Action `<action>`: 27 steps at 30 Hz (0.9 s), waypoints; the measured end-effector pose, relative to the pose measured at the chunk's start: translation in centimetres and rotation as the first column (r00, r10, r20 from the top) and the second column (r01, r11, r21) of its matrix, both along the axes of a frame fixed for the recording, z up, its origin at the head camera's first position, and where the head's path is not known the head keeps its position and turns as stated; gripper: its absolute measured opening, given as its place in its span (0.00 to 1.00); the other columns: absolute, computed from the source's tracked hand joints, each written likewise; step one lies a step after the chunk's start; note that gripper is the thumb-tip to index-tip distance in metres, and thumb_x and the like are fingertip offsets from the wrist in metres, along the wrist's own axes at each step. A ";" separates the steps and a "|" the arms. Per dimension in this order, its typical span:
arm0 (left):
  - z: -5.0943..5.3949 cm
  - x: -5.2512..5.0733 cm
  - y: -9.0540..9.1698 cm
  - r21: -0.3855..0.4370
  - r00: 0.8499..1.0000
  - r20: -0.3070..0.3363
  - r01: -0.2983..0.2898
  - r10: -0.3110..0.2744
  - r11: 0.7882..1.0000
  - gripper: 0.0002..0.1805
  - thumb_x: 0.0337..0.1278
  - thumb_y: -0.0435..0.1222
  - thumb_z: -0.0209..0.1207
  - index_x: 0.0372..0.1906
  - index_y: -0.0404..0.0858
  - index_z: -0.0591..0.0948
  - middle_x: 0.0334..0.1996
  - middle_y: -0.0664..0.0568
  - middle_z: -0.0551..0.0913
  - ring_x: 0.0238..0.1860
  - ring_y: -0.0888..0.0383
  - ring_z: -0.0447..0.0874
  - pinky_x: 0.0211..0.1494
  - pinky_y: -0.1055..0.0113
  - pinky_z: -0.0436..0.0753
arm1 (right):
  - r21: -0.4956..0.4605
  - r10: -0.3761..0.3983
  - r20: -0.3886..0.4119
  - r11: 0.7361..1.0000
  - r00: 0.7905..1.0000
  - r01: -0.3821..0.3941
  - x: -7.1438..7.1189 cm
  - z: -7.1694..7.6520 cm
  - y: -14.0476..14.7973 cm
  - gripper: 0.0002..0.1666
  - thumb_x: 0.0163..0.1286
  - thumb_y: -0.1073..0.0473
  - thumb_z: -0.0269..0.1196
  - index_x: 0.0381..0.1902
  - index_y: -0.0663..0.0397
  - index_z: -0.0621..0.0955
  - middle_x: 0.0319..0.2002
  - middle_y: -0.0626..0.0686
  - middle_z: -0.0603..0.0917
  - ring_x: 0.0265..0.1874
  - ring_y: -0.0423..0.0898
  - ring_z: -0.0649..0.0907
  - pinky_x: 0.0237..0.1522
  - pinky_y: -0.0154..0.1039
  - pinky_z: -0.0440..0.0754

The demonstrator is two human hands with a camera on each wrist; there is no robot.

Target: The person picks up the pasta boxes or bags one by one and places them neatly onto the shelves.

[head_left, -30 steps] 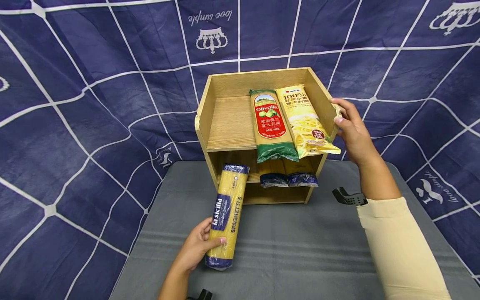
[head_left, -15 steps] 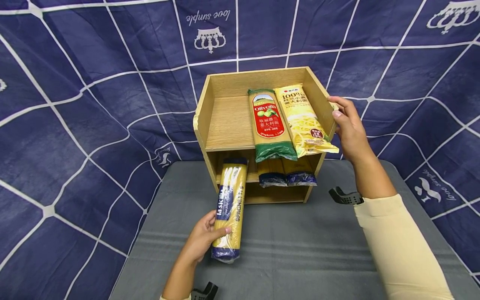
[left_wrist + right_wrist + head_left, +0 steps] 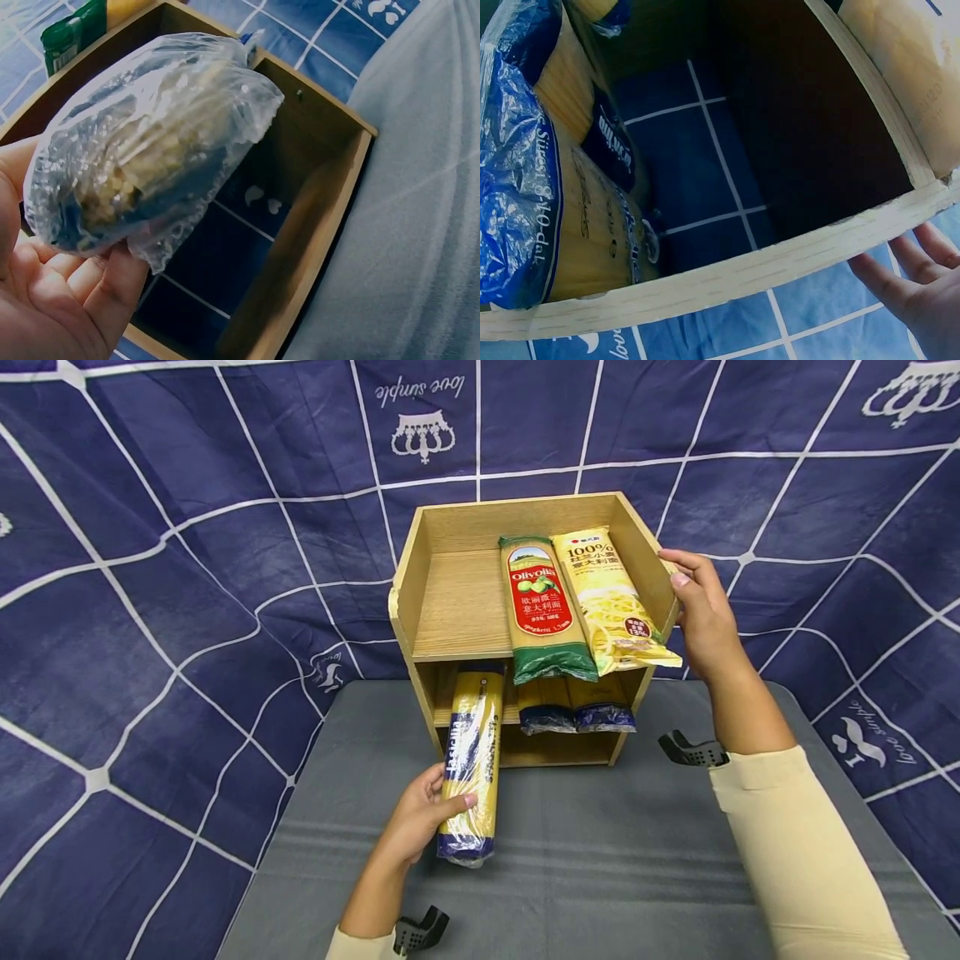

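Note:
My left hand [image 3: 423,810] grips the near end of a yellow and blue spaghetti pack [image 3: 471,777], thumb on top and fingers underneath. The pack's far end is inside the middle level of a wooden shelf [image 3: 461,618], at its left side. In the left wrist view the pack's clear wrapped end [image 3: 157,142] hides much of the shelf opening. My right hand [image 3: 705,618] holds the front edge of the shelf's right side panel, thumb towards the inside. In the right wrist view, fingers [image 3: 900,281] lie along the panel's outer side; the thumb is hidden there.
On the top level lie a green-ended Olivoila spaghetti pack [image 3: 542,610] and a yellow noodle pack [image 3: 611,602], both jutting over the front edge. Two blue-ended pasta packs [image 3: 547,718] lie below them on the middle level. A grey cloth [image 3: 570,860] covers the table.
My left hand has moved forward and slightly right, bringing the spaghetti pack's far end from in front of the shelf into the middle level. My right hand stays on the side panel.

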State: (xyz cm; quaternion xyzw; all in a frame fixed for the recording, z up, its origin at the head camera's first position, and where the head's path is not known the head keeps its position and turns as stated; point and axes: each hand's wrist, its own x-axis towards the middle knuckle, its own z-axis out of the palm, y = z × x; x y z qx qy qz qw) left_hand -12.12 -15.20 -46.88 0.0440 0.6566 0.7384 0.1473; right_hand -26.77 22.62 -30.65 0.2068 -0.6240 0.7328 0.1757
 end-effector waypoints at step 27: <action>1.7 -3.3 1.7 0.061 0.997 0.059 -0.060 0.057 0.996 0.29 0.65 0.33 0.62 0.67 0.29 0.68 0.45 0.51 0.88 0.40 0.57 0.89 0.46 0.62 0.87 | 0.052 -0.002 0.037 0.999 0.999 0.000 0.4 0.1 0.0 0.23 0.79 0.55 0.47 0.68 0.45 0.73 0.59 0.49 0.74 0.52 0.45 0.77 0.45 0.32 0.79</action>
